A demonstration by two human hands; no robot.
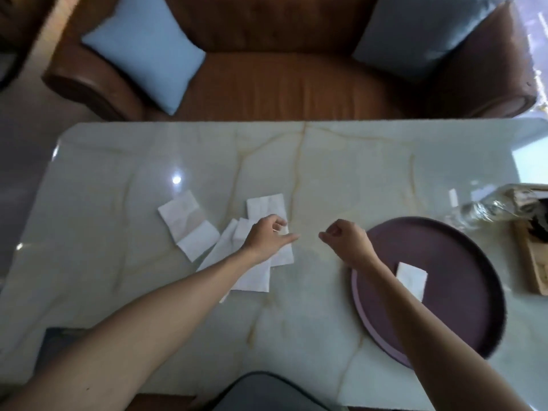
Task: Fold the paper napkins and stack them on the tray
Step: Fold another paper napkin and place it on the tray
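Several white paper napkins lie unfolded on the marble table point(326, 173): one at the left point(186, 223), one farther back point(267, 206), and an overlapping pair point(255, 274) under my left forearm. My left hand point(267, 237) rests on the middle napkins, fingers curled on a napkin edge and thumb out. My right hand point(347, 237) hovers over bare table just left of the tray, fingers loosely curled and holding nothing. A round dark purple tray point(462, 262) sits at the right with one folded napkin point(412, 278) on it, partly behind my right forearm.
A clear plastic package point(498, 206) and a wooden box point(533, 256) sit at the table's right edge. A brown leather sofa point(281, 81) with two blue cushions point(145, 48) stands beyond the table. A grey seat point(267, 393) is at the near edge.
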